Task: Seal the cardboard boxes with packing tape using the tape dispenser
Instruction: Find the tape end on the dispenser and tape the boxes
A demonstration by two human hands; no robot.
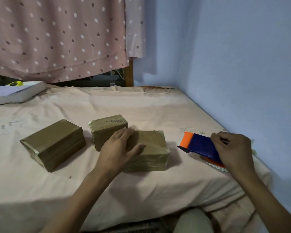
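3 cardboard boxes wrapped in brown tape sit on a bed [141, 190] covered with a pale peach sheet. The right box [151, 148] lies nearest the middle, and the left hand [119, 147] rests on its top left part with fingers straight and spread, thumb stretched along the top. Just behind it, touching or nearly so, stands the middle box [107, 130], with dark print along its top edge. The left box [53, 144] lies apart from these 2, turned at an angle. To the right of the boxes, the right hand [233, 151] grips the blue tape dispenser [202, 146], fingers curled round its rear; its orange front end points toward the right box, and the tape roll under the hand touches the sheet. At the bed's far left lies a white box [15, 93] with a yellow object [15, 83] behind it. A pink dotted curtain [60, 36] hangs at the back, and a blue wall [233, 56] runs along the right.
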